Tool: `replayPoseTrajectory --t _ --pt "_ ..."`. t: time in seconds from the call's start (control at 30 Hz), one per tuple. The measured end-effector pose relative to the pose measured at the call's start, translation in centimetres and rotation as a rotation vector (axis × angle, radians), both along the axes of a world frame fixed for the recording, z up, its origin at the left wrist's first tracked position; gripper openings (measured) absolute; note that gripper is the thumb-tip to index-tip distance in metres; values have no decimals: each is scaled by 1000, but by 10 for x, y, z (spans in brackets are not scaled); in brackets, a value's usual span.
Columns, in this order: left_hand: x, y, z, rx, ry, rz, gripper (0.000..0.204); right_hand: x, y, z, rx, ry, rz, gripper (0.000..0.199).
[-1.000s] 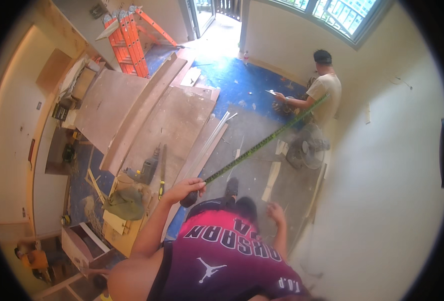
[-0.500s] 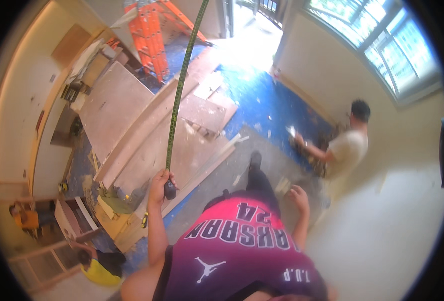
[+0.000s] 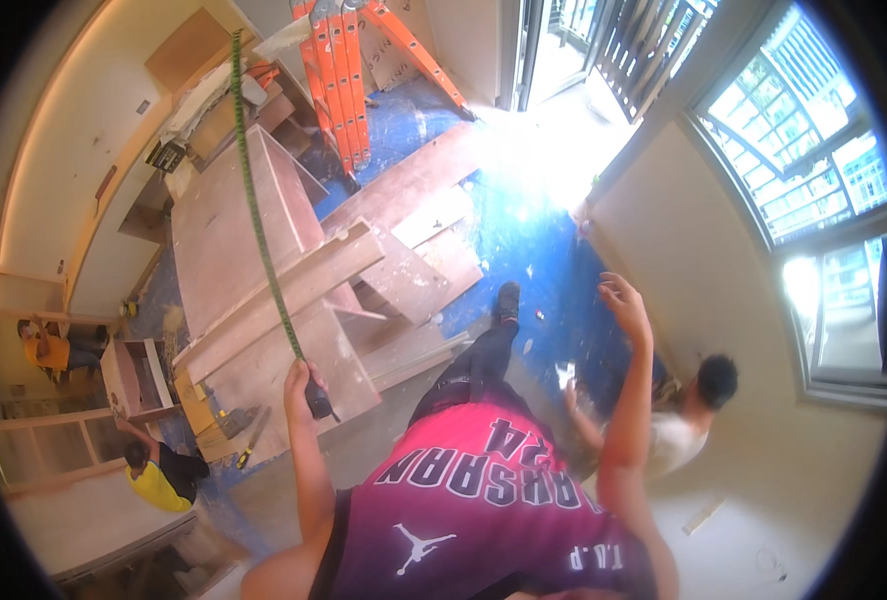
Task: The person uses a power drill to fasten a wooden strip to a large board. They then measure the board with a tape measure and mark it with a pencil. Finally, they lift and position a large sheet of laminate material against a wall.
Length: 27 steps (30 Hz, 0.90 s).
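My left hand [image 3: 298,388] is closed around the dark case of a tape measure [image 3: 318,402]. Out of it runs a long green tape blade [image 3: 256,215], leaning up and to the left over the wooden boards, its far end free near the left wall. My right hand [image 3: 625,306] is raised over the blue floor sheet, holding nothing, with its fingers loosely apart and slightly bent. Below the left hand lies a stack of plywood boards [image 3: 328,350]; whether the tape touches them I cannot tell.
An orange stepladder [image 3: 341,95] stands beyond the boards, left of a bright doorway. A co-worker in a light shirt [image 3: 678,440] is close on my right, under the windows. Two more people [image 3: 163,478] work by wooden frames at lower left. A hand saw [image 3: 254,437] lies nearby.
The tape blade has swung from leaning right to leaning left. My right hand has risen forward from beside my hip. The view has turned, and the room appears shifted.
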State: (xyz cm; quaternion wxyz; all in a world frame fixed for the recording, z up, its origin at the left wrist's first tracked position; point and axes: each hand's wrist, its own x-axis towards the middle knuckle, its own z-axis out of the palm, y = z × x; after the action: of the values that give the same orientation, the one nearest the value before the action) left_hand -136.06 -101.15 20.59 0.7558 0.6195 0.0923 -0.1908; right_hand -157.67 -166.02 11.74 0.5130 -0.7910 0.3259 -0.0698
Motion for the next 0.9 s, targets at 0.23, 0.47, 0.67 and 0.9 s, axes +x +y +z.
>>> replayPoseTrajectory --t 0.23,0.47,0.67,0.9 --pt "86 -157 16 -78 -160 153 23 83 -138 -64 -49 213 30 40" --pt "162 -267 35 -93 -235 161 31 158 -245 -124 250 229 84 43" --pt "207 -366 69 -152 -170 292 23 252 -332 -144 180 483 222 42" --pt "303 -497 6 -214 -259 426 23 391 -524 -220 18 468 291 45"
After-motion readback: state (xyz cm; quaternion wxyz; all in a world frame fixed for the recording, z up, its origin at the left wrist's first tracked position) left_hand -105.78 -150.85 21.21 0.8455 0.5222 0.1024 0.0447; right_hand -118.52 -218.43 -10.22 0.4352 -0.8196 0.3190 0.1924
